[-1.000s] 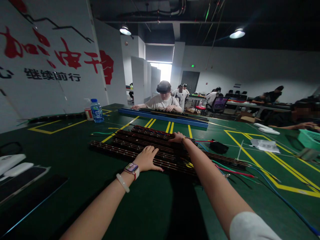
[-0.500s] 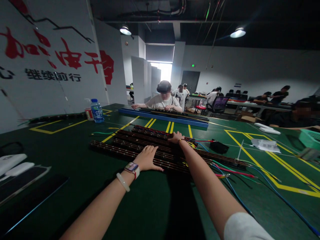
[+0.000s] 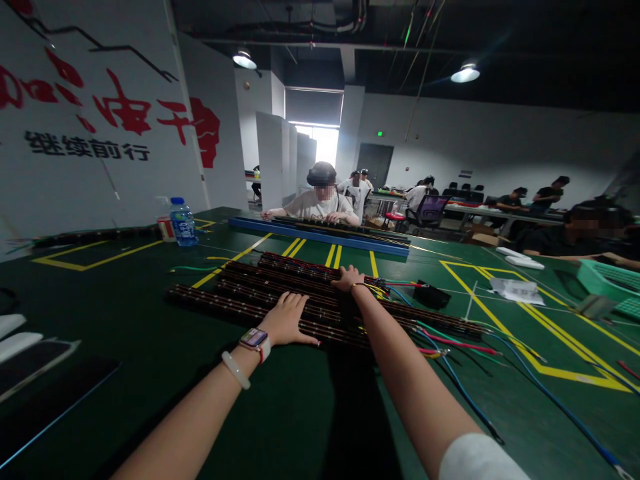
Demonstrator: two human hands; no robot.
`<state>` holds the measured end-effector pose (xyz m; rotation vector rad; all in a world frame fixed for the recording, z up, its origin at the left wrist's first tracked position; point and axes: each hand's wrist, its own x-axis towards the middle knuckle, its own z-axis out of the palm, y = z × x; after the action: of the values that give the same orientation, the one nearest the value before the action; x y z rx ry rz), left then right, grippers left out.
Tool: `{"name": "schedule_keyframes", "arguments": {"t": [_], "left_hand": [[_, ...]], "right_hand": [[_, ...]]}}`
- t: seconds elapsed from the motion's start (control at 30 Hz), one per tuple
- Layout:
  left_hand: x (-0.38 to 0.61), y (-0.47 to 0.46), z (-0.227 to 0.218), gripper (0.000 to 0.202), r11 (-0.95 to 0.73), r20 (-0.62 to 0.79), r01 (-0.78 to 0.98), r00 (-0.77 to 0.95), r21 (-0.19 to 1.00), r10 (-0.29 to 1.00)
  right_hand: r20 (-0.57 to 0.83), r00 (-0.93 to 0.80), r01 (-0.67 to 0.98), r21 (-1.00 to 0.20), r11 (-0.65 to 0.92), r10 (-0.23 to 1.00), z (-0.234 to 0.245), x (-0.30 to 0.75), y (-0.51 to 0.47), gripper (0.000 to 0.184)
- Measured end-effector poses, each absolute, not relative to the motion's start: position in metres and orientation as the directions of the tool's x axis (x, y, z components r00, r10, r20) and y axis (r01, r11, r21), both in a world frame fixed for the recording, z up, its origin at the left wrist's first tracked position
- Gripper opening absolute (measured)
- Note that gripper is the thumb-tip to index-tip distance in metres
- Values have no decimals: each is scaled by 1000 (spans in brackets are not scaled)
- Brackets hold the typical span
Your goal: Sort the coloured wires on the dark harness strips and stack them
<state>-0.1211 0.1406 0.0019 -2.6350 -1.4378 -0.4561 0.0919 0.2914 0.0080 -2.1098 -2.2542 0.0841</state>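
- The left hand [image 3: 287,319] is lying flat on the near rows of the long dark brown ridged strips [image 3: 225,303], with its fingers released and spread, grasping nothing.
- The right hand [image 3: 347,277] is resting on the far rows, beyond the left fingers. Its fingers are looking extended, not clenched.
- Since a second ago both hands are staying put and only the view is swinging slightly. Judgement: the strips are being pinned, not moved.
- The red, green and blue wires [image 3: 450,340] are trailing right of the right-hand fingers across the dark green table [image 3: 150,347].
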Motion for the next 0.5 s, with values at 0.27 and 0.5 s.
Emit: {"name": "schedule_keyframes", "arguments": {"t": [0.27, 0.5], "left_hand": [[-118, 140, 3, 107, -536, 306, 842, 497, 55, 812], [-122, 142, 7, 112, -549, 246, 832, 516, 85, 820]], "right_hand": [[11, -62, 994, -88, 63, 998, 10, 93, 286, 67], [3, -84, 989, -120, 83, 997, 12, 99, 287, 66]]}}
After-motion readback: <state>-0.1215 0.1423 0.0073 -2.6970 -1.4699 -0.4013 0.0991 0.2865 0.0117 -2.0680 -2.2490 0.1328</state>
